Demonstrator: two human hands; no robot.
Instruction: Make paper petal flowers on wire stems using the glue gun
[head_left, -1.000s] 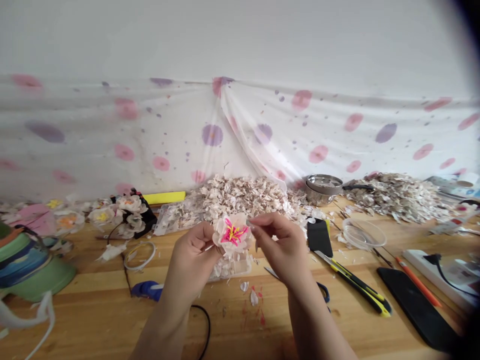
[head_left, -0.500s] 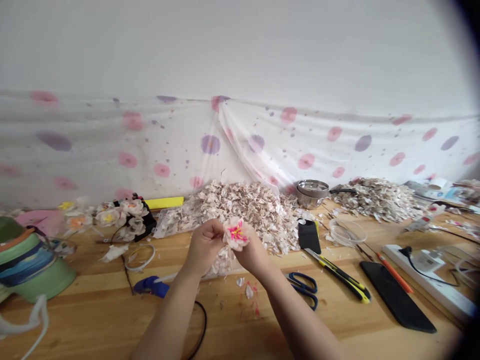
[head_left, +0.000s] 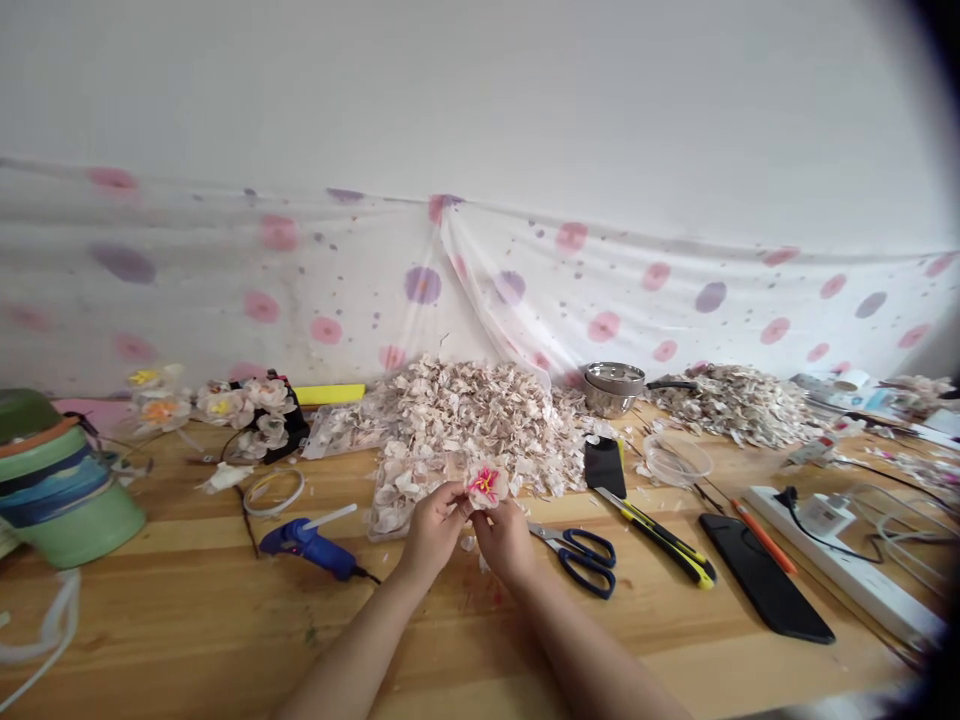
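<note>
Between my two hands is an artificial flower (head_left: 486, 484) with pale petals and a pink and yellow centre, facing up. My left hand (head_left: 436, 530) pinches it from the left side, low down by the petals. Close beside it, my right hand (head_left: 504, 538) has its fingers closed around the flower's underside; the exact grip there is hidden. Just beyond the hands lies a clear tray (head_left: 381, 525) with pale petals in it, in front of a large heap of dried petals (head_left: 472, 410). Scissors (head_left: 581, 560) with dark blue handles rest right of my right hand.
A blue glue gun (head_left: 315, 548) lies left of my forearms, its cord trailing toward them. Rightward are a yellow-black utility knife (head_left: 664, 538), a black phone (head_left: 765, 578) and a white power strip (head_left: 840, 570). Finished flowers (head_left: 247, 410) and a green pot (head_left: 75, 500) stand at left.
Both hands have come lower and nearer with the flower, uncovering the petal tray, the glue gun's body and the scissors' blades. The view has shifted slightly.
</note>
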